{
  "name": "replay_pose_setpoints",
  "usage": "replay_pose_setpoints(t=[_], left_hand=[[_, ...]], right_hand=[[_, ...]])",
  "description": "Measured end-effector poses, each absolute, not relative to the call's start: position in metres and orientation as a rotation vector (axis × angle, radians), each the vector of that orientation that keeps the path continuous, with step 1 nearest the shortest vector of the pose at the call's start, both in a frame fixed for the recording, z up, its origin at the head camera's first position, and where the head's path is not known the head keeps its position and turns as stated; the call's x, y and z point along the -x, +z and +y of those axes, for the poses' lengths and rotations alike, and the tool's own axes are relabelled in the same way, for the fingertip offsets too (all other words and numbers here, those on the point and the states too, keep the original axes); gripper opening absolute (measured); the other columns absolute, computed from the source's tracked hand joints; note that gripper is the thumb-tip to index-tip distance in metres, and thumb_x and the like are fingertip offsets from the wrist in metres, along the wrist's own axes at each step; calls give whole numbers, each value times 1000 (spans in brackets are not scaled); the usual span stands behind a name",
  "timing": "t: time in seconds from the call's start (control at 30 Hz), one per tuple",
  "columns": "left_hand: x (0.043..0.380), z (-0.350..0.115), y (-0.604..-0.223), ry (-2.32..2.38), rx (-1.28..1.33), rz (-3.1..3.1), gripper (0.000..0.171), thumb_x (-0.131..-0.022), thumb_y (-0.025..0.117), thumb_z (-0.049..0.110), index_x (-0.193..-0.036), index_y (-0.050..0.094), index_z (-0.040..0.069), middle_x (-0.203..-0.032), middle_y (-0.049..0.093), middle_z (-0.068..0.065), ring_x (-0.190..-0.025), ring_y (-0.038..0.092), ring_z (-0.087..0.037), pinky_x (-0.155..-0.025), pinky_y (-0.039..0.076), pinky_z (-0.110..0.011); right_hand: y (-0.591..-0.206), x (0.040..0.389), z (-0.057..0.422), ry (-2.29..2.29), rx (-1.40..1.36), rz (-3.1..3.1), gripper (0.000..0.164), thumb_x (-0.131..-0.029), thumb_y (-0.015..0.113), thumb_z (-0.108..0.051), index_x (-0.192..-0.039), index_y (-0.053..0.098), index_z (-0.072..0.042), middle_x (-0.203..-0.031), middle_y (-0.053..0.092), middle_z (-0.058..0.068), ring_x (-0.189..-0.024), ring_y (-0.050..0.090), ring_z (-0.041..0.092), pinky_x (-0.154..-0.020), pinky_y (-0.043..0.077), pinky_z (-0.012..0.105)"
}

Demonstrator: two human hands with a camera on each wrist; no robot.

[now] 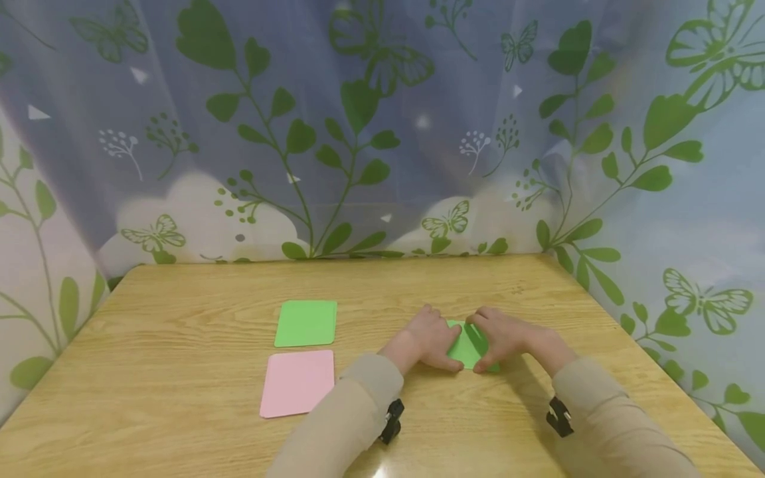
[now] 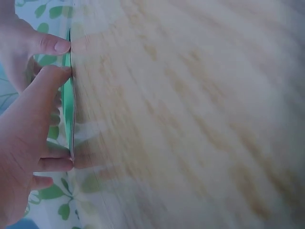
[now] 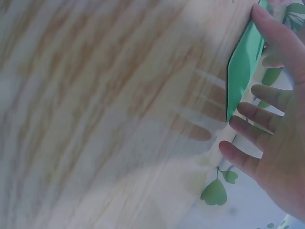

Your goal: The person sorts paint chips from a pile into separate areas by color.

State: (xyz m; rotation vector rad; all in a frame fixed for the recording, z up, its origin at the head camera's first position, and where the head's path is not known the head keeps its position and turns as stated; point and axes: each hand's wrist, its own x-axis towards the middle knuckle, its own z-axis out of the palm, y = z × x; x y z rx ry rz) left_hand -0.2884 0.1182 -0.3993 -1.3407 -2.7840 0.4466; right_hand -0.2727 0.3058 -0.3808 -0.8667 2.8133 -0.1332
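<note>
A green card (image 1: 465, 346) lies low over the right half of the wooden table, between both hands. My left hand (image 1: 427, 340) holds its left side, with the thumb at the near edge and fingertips along the far edge. In the left wrist view, the card's thin edge (image 2: 73, 109) shows dark and layered. My right hand (image 1: 507, 335) grips the right side, its thumb near the front edge and its index finger at the back. The right wrist view shows the green surface (image 3: 243, 67) close to the spread right fingers (image 3: 257, 133).
Left of the hands lie a green square card pile (image 1: 306, 323) and, nearer, a pink square card pile (image 1: 297, 384); the left sleeve (image 1: 343, 418) partly overlaps the pink one. A patterned curtain (image 1: 382, 133) hangs behind the wooden table (image 1: 179, 398) and along its sides.
</note>
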Motion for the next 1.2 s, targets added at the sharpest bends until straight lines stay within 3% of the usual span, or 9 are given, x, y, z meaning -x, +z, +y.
replay_pose_setpoints(t=[0.13, 0.23, 0.47, 0.73, 1.2], left_hand=[[291, 116, -398, 449, 1328, -2770, 59, -87, 42, 64, -123, 54, 19, -100, 62, 3, -100, 54, -17, -97, 36, -38], [291, 112, -398, 387, 1307, -2793, 65, -81, 45, 70, -119, 57, 18, -108, 58, 2, -104, 52, -16, -96, 36, -38], [290, 106, -403, 332, 1301, -2828, 89, -72, 41, 82, -131, 49, 16, -131, 46, -3, -124, 38, -19, -108, 23, -42], [290, 106, -403, 290, 1233, -2892, 96, -71, 41, 83, -136, 45, 12, -135, 42, -2, -129, 32, -18, -111, 13, -41], [292, 105, -403, 188, 1278, -2889, 89, -73, 47, 78, -137, 42, 16, -134, 44, 1, -128, 33, -17, -111, 14, -42]], right_hand=[[-380, 274, 305, -137, 865, 2804, 88, -66, 77, -50, -125, 45, 6, -117, 45, 16, -105, 46, 32, -88, 43, 47], [-380, 274, 304, -138, 859, 2800, 87, -65, 78, -50, -124, 46, 6, -116, 44, 16, -103, 46, 30, -86, 44, 46], [-382, 273, 303, -85, 814, 2804, 89, -63, 78, -53, -123, 48, 6, -114, 45, 14, -99, 46, 26, -84, 45, 42], [-380, 275, 300, -37, 777, 2814, 92, -60, 79, -53, -122, 48, 8, -108, 46, 13, -92, 46, 23, -78, 45, 38], [-381, 276, 299, 34, 667, 2826, 98, -58, 78, -59, -124, 46, 6, -101, 42, 9, -90, 40, 23, -78, 41, 39]])
